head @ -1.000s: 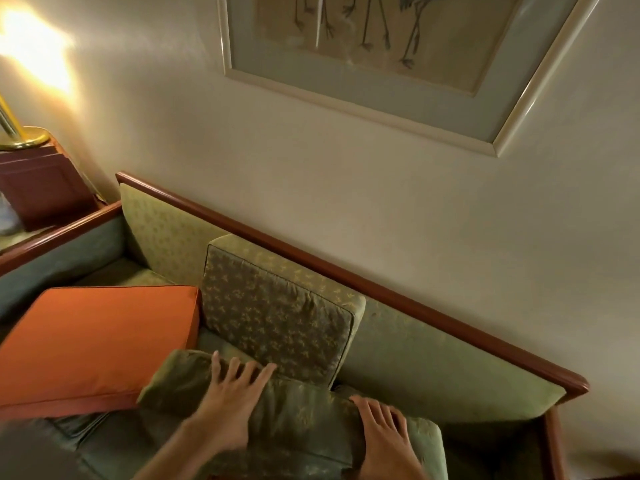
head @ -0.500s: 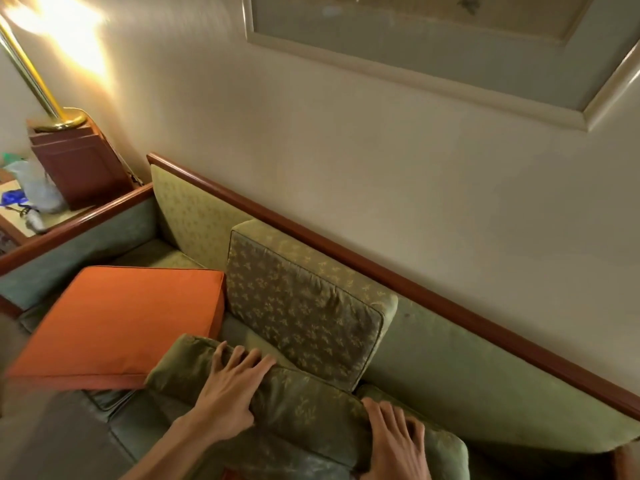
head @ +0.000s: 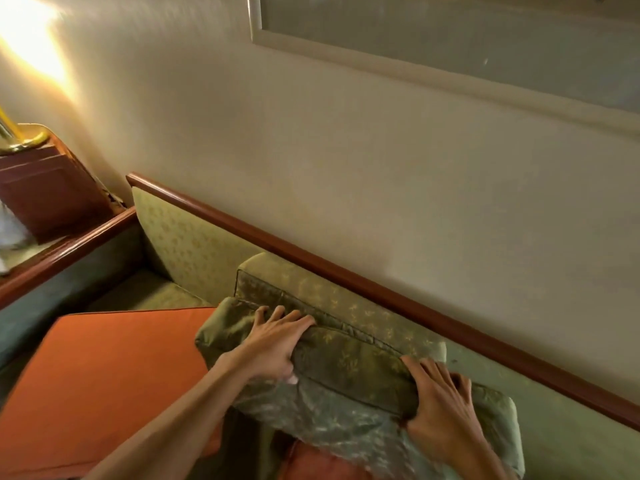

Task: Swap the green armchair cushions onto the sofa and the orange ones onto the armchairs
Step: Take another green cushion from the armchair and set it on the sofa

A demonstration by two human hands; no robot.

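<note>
I hold a green patterned cushion (head: 349,379) lifted over the sofa seat. My left hand (head: 273,344) grips its upper left edge and my right hand (head: 440,403) grips its right side. Behind it a second green cushion (head: 311,289) leans upright against the sofa back (head: 194,237). A large orange cushion (head: 114,382) lies flat on the seat to the left, under my left forearm. Below the held cushion shows a bit of another orange cushion (head: 318,465).
The sofa's wooden top rail (head: 346,271) runs along the wall. A side table (head: 52,202) with a brass lamp base (head: 20,140) stands beyond the left armrest (head: 65,251). A framed picture (head: 450,46) hangs above.
Both hands have raised the green cushion off the seat, up in front of the leaning cushion. An orange cushion has come into view beneath it.
</note>
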